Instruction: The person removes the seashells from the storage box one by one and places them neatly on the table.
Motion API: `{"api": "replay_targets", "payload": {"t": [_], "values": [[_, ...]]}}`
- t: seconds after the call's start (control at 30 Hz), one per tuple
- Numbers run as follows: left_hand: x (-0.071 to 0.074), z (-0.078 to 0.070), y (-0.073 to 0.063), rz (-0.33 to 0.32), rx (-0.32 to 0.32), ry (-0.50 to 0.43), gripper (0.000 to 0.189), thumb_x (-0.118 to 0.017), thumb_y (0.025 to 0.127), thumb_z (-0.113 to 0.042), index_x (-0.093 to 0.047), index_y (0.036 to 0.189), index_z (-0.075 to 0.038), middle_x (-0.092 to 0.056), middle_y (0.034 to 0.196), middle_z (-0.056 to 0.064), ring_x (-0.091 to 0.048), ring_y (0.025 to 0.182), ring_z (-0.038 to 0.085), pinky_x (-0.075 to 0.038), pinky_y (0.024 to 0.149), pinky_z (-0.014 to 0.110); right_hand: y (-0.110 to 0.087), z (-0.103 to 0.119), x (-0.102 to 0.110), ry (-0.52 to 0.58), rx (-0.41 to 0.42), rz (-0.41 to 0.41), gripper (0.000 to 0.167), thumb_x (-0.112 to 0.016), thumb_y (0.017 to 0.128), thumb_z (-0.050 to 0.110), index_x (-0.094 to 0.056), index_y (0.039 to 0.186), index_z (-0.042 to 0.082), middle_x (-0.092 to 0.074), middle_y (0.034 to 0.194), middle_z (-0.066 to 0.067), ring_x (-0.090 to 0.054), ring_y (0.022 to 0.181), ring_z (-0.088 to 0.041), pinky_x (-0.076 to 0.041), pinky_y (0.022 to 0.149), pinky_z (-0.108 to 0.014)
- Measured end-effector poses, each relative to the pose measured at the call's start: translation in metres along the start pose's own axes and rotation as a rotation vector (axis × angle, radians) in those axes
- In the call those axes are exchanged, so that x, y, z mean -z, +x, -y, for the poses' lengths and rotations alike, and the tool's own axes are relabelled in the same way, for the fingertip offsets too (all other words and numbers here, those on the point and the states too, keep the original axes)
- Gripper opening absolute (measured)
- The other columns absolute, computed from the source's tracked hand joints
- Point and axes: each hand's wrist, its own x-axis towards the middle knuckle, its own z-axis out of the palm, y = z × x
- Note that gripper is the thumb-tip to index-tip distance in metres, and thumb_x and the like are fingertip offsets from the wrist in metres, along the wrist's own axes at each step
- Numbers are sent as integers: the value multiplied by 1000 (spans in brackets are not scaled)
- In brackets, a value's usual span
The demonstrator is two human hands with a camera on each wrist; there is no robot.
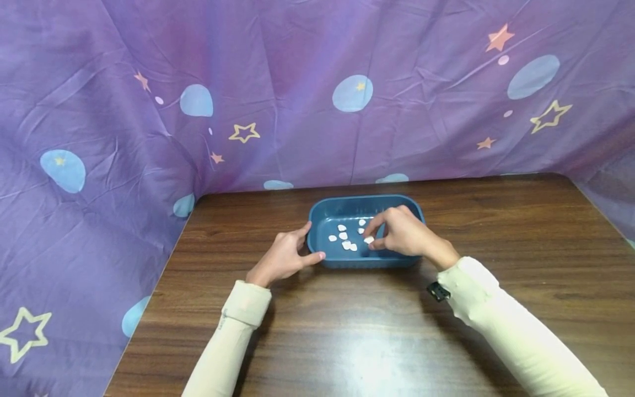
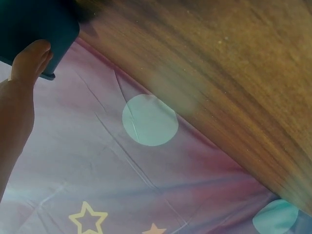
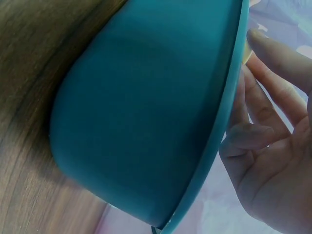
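White glare on the table (image 1: 369, 353) — soft shadows, dimmer wrist views

Pieces (image 1: 343, 235) in tub (image 1: 367, 264); tub on table (image 1: 307, 336), curtain (image 1: 297, 82) behind.

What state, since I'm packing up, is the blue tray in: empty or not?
Not empty: several white pieces lie inside the blue tray.

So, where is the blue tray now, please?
In the head view, the blue tray stands right of centre, near the far edge of the table. The left hand holds its left end; the right hand reaches into its right half.
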Motion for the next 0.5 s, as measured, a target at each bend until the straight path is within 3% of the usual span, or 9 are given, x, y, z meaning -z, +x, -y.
{"api": "replay_targets", "payload": {"t": [0.5], "values": [[1,-1,3,30,25,-19,91,-78,88,-35,-31,153,7,-50,145,26,-58,131,27,-48,111,34,-4,8,-2,1,41,6,19,-89,72,16,-81,87,25,-78,82,10,-61,62,3,-53,68,-26]]}}
